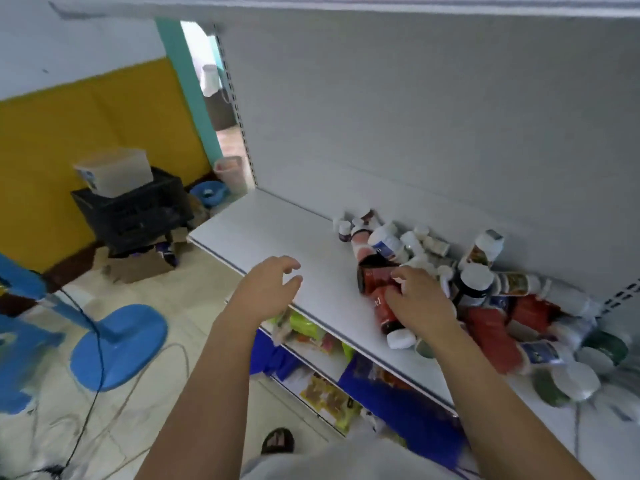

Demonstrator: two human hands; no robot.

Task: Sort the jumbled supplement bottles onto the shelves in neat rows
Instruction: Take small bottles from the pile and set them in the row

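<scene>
A white shelf [263, 233] runs from the centre of the frame down to the lower right, with a pale back panel [415, 116] above it. The bottles [502, 289] lie in a jumbled heap on the right part of the shelf, from the centre right out to the right edge. Most are on their sides and touching one another. A dark one with a white cap [476, 282] stands roughly upright in the middle of the heap. The bottles nearest the right edge are blurred.

The right hand [420, 301], just right of centre, has its fingers curled round a red bottle [375, 282] at the left edge of the heap. This bottle lies on its side on the shelf, its white-capped end pointing toward the bottom of the frame. The left hand [268, 292], at the centre, is over the bare left part of the shelf near its front edge, fingers spread and loosely bent, holding nothing. The two hands are well apart.

Below the shelf, a lower shelf [325, 362] carries coloured packets. At the lower left a blue fan base [119, 344] stands on the tiled floor with cables beside it. At the left a clear box [114, 171] sits on a black crate [135, 209] in front of a yellow wall [69, 133]. A sandalled foot [278, 441] shows at the bottom centre
</scene>
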